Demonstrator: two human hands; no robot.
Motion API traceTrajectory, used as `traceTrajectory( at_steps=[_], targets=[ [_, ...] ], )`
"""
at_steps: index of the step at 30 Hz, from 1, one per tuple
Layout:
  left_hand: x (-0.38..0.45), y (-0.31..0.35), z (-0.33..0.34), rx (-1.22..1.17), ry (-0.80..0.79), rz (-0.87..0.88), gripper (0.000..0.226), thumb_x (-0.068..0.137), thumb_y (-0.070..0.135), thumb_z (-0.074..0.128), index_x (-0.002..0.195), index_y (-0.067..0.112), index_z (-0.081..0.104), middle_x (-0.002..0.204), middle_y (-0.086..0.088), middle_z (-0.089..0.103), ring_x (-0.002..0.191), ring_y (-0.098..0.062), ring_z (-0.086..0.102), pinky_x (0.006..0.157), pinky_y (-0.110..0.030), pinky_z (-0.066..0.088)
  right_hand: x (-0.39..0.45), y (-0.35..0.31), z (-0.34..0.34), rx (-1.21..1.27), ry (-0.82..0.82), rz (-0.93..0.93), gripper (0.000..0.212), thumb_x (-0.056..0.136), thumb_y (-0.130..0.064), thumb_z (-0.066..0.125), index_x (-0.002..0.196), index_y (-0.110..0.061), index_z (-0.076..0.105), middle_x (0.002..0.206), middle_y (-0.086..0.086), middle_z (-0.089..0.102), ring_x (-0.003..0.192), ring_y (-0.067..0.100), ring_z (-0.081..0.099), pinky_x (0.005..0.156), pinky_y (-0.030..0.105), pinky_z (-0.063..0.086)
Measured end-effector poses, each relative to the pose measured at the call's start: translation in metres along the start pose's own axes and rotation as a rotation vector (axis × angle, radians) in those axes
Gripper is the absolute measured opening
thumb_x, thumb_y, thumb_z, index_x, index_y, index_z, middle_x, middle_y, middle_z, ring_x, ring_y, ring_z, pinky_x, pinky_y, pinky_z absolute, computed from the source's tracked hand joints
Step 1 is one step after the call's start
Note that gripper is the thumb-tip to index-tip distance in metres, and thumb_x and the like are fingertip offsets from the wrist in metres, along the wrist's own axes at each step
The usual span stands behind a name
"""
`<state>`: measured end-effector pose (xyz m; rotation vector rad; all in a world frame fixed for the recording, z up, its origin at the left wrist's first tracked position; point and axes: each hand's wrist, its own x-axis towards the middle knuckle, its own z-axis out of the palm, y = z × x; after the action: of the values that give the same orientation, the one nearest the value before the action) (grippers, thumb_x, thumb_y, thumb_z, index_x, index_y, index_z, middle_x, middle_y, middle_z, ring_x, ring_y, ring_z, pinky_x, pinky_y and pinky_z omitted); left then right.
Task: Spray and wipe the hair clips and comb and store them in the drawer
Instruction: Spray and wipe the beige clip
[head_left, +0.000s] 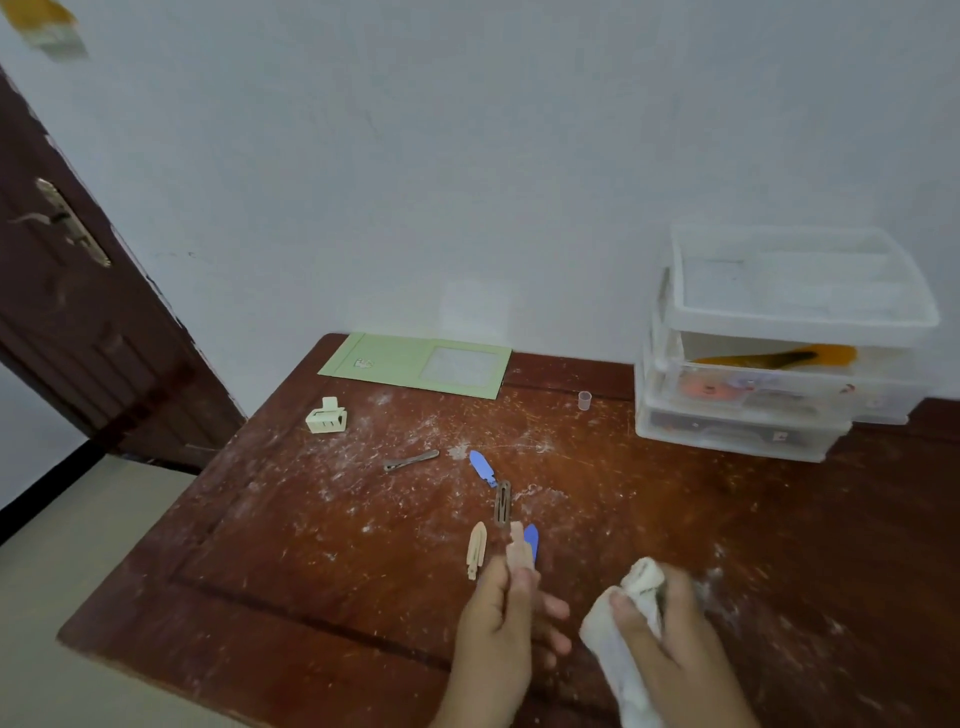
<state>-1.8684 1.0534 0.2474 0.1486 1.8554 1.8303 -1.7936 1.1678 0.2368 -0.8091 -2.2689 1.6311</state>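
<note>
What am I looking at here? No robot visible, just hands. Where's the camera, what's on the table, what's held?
There is no machine: a person works with bare hands, and the single picture comes from a wide-angle camera on their head, looking forward and down.

The left hand pinches a pale hair clip upright. The right hand grips a white cloth, apparently for wiping.

On the dusty wooden table lie more clips: a cream claw clip, a dark slim clip, a blue clip, a brown snap clip, a beige clip, and another blue one partly hidden behind the held clip. Also a green folder, a small clear cap, and a clear plastic drawer unit against the wall. I cannot pick out a spray bottle or a comb for certain.
</note>
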Motion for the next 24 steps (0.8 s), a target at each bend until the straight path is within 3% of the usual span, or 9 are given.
traceTrajectory(
  at_steps=[3, 7, 9, 12, 14, 17, 19, 22, 24],
  targets=[
    [-0.001, 0.0, -0.008, 0.138, -0.094, -0.023, 0.025, 0.095, 0.003, 0.036, 0.087, 0.018, 0.053, 0.071, -0.004, 0.058, 0.042, -0.003, 0.053, 0.044, -0.016, 0.042, 0.009, -0.009, -0.021, -0.052, 0.025, -0.175, 0.023, 0.088, -0.021, 0.053, 0.095, -0.03, 0.033, 0.092, -0.014, 0.051, 0.085, 0.001, 0.054, 0.066, 0.004, 0.04],
    [-0.009, 0.011, -0.011, 0.188, -0.282, -0.078, 0.027, 0.091, -0.005, 0.041, 0.084, 0.013, 0.059, 0.065, -0.002, 0.059, 0.044, -0.003, 0.057, 0.045, -0.014, 0.046, 0.023, -0.02, -0.026, -0.171, 0.007, -0.488, 0.02, 0.075, -0.047, 0.05, 0.092, -0.037, 0.048, 0.114, -0.021, 0.042, 0.105, -0.011, 0.042, 0.084, -0.002, 0.031],
    [-0.013, 0.017, -0.012, 0.232, -0.29, -0.049, 0.03, 0.089, -0.006, 0.045, 0.075, 0.014, 0.062, 0.054, 0.002, 0.061, 0.042, -0.004, 0.058, 0.044, -0.015, 0.046, 0.028, -0.026, -0.024, -0.215, -0.08, -0.529, 0.044, 0.072, -0.053, 0.045, 0.1, -0.024, 0.062, 0.122, -0.026, 0.034, 0.111, -0.013, 0.037, 0.09, -0.003, 0.026],
    [-0.016, 0.02, -0.018, 0.392, -0.295, 0.095, 0.035, 0.088, -0.005, 0.047, 0.063, 0.017, 0.06, 0.045, 0.004, 0.061, 0.042, -0.003, 0.056, 0.045, -0.015, 0.046, 0.031, -0.023, -0.012, -0.431, -0.319, -0.569, 0.06, 0.079, -0.056, 0.041, 0.126, -0.019, 0.05, 0.124, -0.024, 0.034, 0.107, -0.016, 0.03, 0.091, -0.002, 0.02],
    [-0.015, 0.021, -0.024, 0.53, -0.312, 0.199, 0.039, 0.087, -0.002, 0.048, 0.061, 0.025, 0.058, 0.045, 0.008, 0.061, 0.046, -0.003, 0.058, 0.049, -0.015, 0.047, 0.031, -0.021, -0.008, -0.485, -0.426, -0.526, 0.047, 0.087, -0.047, 0.046, 0.126, -0.021, 0.045, 0.113, -0.015, 0.044, 0.096, -0.007, 0.038, 0.082, 0.005, 0.029],
    [-0.015, 0.022, -0.03, 0.622, -0.339, 0.267, 0.042, 0.086, -0.002, 0.049, 0.057, 0.028, 0.053, 0.049, 0.012, 0.061, 0.049, -0.001, 0.06, 0.051, -0.015, 0.047, 0.024, -0.019, 0.002, -0.444, -0.342, -0.535, 0.044, 0.081, -0.051, 0.037, 0.089, -0.01, 0.051, 0.076, -0.009, 0.047, 0.066, 0.005, 0.043, 0.063, 0.012, 0.032],
    [-0.015, 0.021, -0.03, 0.626, -0.358, 0.283, 0.04, 0.086, -0.001, 0.049, 0.059, 0.027, 0.054, 0.056, 0.016, 0.063, 0.051, -0.001, 0.062, 0.051, -0.014, 0.047, 0.019, -0.016, 0.006, -0.305, -0.25, -0.496, 0.049, 0.074, -0.05, 0.034, 0.078, -0.005, 0.053, 0.068, 0.0, 0.053, 0.063, 0.011, 0.047, 0.056, 0.016, 0.032],
    [-0.017, 0.016, -0.026, 0.565, -0.355, 0.272, 0.033, 0.086, 0.004, 0.049, 0.062, 0.024, 0.059, 0.053, 0.014, 0.062, 0.049, -0.002, 0.062, 0.049, -0.013, 0.047, 0.013, -0.013, 0.013, -0.108, -0.065, -0.411, 0.011, 0.077, -0.031, 0.045, 0.069, -0.025, 0.049, 0.056, -0.01, 0.047, 0.062, 0.0, 0.051, 0.052, 0.01, 0.035],
    [-0.018, 0.012, -0.023, 0.545, -0.326, 0.251, 0.034, 0.087, 0.0, 0.048, 0.063, 0.021, 0.059, 0.051, 0.014, 0.061, 0.048, -0.002, 0.061, 0.048, -0.014, 0.047, 0.011, -0.013, 0.02, -0.071, -0.001, -0.362, 0.01, 0.077, -0.027, 0.044, 0.072, -0.023, 0.053, 0.058, -0.006, 0.051, 0.065, 0.003, 0.052, 0.053, 0.01, 0.036]
  ],
)
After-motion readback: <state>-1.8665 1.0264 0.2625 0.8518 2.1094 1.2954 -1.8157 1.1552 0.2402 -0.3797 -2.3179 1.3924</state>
